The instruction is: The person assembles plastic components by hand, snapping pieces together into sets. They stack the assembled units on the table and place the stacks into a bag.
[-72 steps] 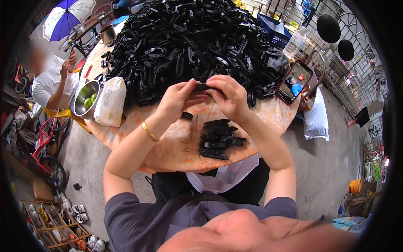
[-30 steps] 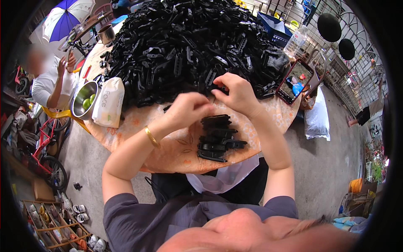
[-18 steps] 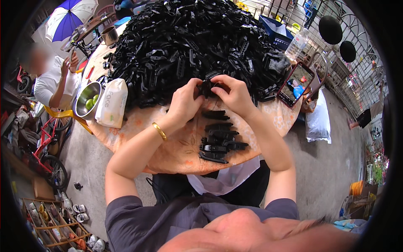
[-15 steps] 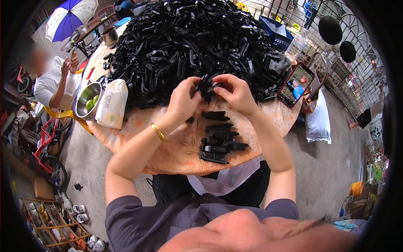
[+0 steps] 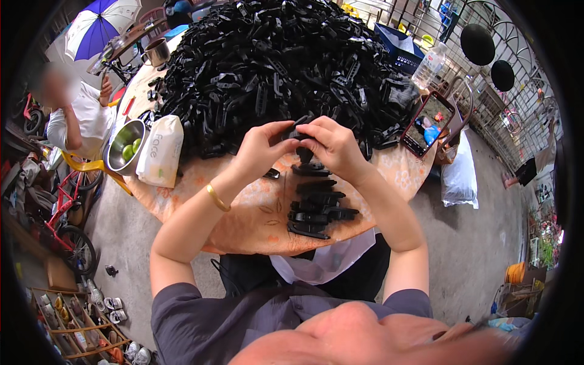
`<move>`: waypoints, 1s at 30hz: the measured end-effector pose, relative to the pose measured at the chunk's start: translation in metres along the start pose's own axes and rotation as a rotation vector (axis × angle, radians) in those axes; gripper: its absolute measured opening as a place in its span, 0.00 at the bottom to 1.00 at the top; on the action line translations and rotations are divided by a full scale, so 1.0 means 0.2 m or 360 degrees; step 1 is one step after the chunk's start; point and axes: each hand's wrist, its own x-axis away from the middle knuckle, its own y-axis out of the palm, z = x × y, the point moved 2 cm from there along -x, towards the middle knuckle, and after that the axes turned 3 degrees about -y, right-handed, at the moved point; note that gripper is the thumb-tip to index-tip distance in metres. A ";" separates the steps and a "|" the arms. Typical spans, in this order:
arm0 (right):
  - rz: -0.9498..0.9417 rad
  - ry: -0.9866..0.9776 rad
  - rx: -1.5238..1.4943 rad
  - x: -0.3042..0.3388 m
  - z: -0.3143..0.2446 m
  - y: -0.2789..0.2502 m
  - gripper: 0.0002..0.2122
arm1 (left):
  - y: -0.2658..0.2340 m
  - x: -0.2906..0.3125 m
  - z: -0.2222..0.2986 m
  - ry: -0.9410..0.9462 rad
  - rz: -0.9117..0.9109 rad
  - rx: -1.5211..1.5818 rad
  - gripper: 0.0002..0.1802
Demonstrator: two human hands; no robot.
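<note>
Fingers [image 5: 319, 135] prob. grip blk pc [image 5: 295, 134]; tablecloth [image 5: 243, 228], gray flr [image 5: 474, 243].

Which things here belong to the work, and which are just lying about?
Likely in use: left hand; right hand; black piece between them; heap of black parts; small black pile.
Likely unrelated: metal mug; bowl; green fruit; packet; phone; bottle.

black plastic piece [image 5: 294, 135]: small, at right fingers [image 5: 319, 129], partly hidden | laid-out black pieces [image 5: 313, 210]: slim, overlapping, desk [image 5: 243, 234] near side | heap [image 5: 274, 67]: black, jumbled, beyond
</note>
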 end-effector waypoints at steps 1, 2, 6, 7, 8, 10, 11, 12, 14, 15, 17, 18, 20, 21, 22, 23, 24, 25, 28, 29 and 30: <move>0.0002 0.0000 0.0001 0.00 0.00 0.00 0.12 | 0.00 0.00 0.00 0.0132 0.0053 -0.0237 0.19; -0.0040 -0.0050 0.0121 0.01 0.00 0.00 0.12 | 0.00 0.00 0.00 0.0134 0.0051 -0.0238 0.19; -0.0015 -0.0220 0.0382 0.01 0.00 -0.01 0.13 | -0.02 -0.01 -0.01 0.0107 0.0011 -0.0304 0.19; -0.0015 -0.0218 0.0381 -0.01 0.00 -0.01 0.13 | -0.02 -0.01 -0.01 0.0118 -0.0002 -0.0280 0.19; 0.0114 -0.0225 0.0399 -0.03 0.00 -0.02 0.14 | -0.02 -0.01 0.00 0.0116 -0.0004 -0.0280 0.19; 0.0245 -0.0232 0.0417 -0.03 0.01 -0.04 0.16 | -0.01 0.01 0.04 0.0230 -0.0036 -0.0369 0.19; 0.0010 0.0097 0.0022 0.00 0.05 -0.03 0.17 | -0.01 0.02 0.05 0.0232 -0.0038 -0.0370 0.19; -0.0225 0.0423 -0.0375 0.02 0.08 -0.02 0.19 | 0.00 0.03 0.07 0.0433 -0.0010 -0.0582 0.19; -0.0303 0.0523 -0.0369 0.01 0.06 -0.03 0.18 | 0.01 0.04 0.09 0.0626 0.0021 -0.0797 0.18; -0.0273 0.0373 -0.0149 -0.01 0.03 -0.05 0.16 | 0.02 0.05 0.10 0.0721 0.0051 -0.0829 0.17; -0.0241 0.0223 0.0073 -0.01 0.02 -0.06 0.15 | 0.02 0.06 0.13 0.0784 0.0067 -0.0857 0.16; -0.0206 0.0083 0.0158 0.00 0.02 -0.07 0.15 | 0.02 0.06 0.12 0.0783 0.0066 -0.0857 0.16; -0.0169 -0.0061 0.0238 0.00 0.03 -0.08 0.14 | 0.03 0.06 0.12 0.0935 0.0167 -0.0809 0.15; -0.0219 0.0214 -0.0084 0.00 0.05 -0.09 0.14 | 0.03 0.07 0.12 0.0934 0.0167 -0.0811 0.15; -0.0268 0.0493 -0.0405 0.00 0.07 -0.10 0.14 | 0.03 0.06 0.15 0.0536 0.0057 -0.0610 0.15; -0.0221 0.0535 -0.0493 -0.01 0.08 -0.12 0.13 | 0.04 0.07 0.15 0.0140 -0.0051 -0.0406 0.16; -0.0049 0.0754 -0.0690 -0.01 0.09 -0.15 0.12 | 0.05 0.07 0.13 0.0137 -0.0055 -0.0402 0.16; -0.0003 0.0744 -0.0615 -0.02 0.11 -0.17 0.12 | 0.07 0.08 0.11 0.0313 -0.0151 -0.0512 0.15; -0.0100 0.0698 -0.0201 0.00 0.18 -0.20 0.09 | 0.13 0.12 0.08 0.0806 -0.0472 -0.0811 0.13; -0.0187 0.0450 -0.0054 0.00 0.18 -0.19 0.10 | 0.14 0.12 0.09 0.0800 -0.0523 -0.0812 0.13; -0.0273 0.0202 0.0092 0.00 0.17 -0.18 0.11 | 0.15 0.13 0.10 0.0794 -0.0575 -0.0813 0.14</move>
